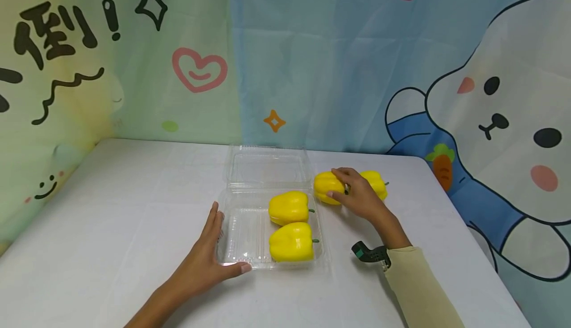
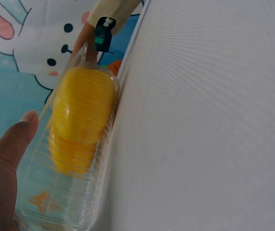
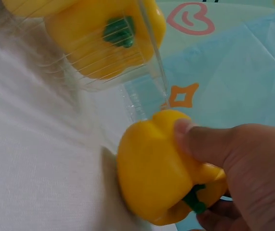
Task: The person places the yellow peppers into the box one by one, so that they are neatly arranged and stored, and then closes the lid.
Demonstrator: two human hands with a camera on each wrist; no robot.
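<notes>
In the head view a clear plastic clamshell box (image 1: 243,234) lies with its lid (image 1: 267,167) folded back. Two yellow bell peppers, a rear one (image 1: 288,208) and a front one (image 1: 291,242), sit in its right half, stems pointing right. My left hand (image 1: 207,251) rests at the box's left front corner, thumb along the front rim, fingers straight along the side. Right of the box, my right hand (image 1: 357,194) grips another yellow bell pepper (image 3: 151,168) between thumb and fingers around its stem end. One more yellow pepper (image 1: 375,183) lies partly hidden behind that hand.
A white-covered table (image 1: 134,209) stands against a printed cloth backdrop (image 1: 312,60) with cartoon figures. On the right wrist sits a dark strapped device (image 1: 370,252) beside a beige sleeve (image 1: 417,283).
</notes>
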